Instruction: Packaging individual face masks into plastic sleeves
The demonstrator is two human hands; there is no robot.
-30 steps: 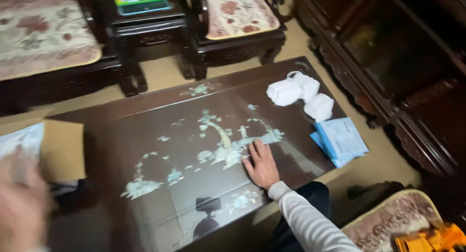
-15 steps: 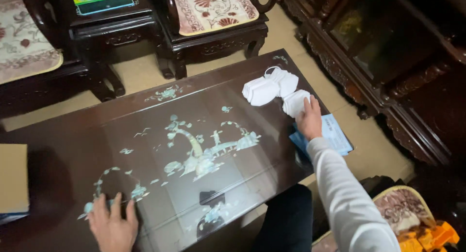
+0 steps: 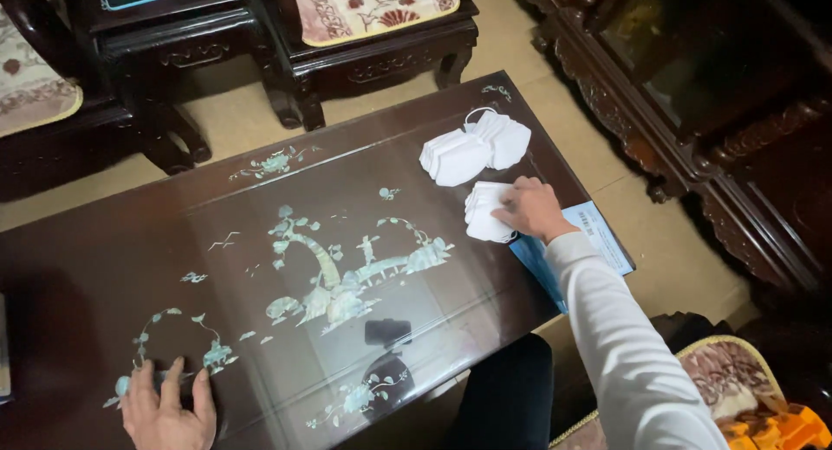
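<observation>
My right hand (image 3: 532, 209) rests on a small stack of white folded face masks (image 3: 484, 214) near the right end of a dark glossy table (image 3: 104, 268) inlaid with pale shell pictures. Its fingers lie on top of the stack; a firm grip does not show. A larger pile of white masks (image 3: 472, 147) lies just beyond, toward the far edge. A blue flat packet (image 3: 582, 246) lies under and beside my right wrist at the table's edge. My left hand (image 3: 166, 408) lies flat, fingers spread, on the table's near left corner, holding nothing.
Dark carved wooden chairs with patterned cushions (image 3: 373, 4) stand beyond the table. A dark carved cabinet (image 3: 711, 95) runs along the right. A patterned cushion (image 3: 737, 381) and an orange object (image 3: 776, 428) lie at the lower right.
My right hand has crossed from the table's middle to the right end and settled on the small mask stack. My left hand has come down flat on the near left corner.
</observation>
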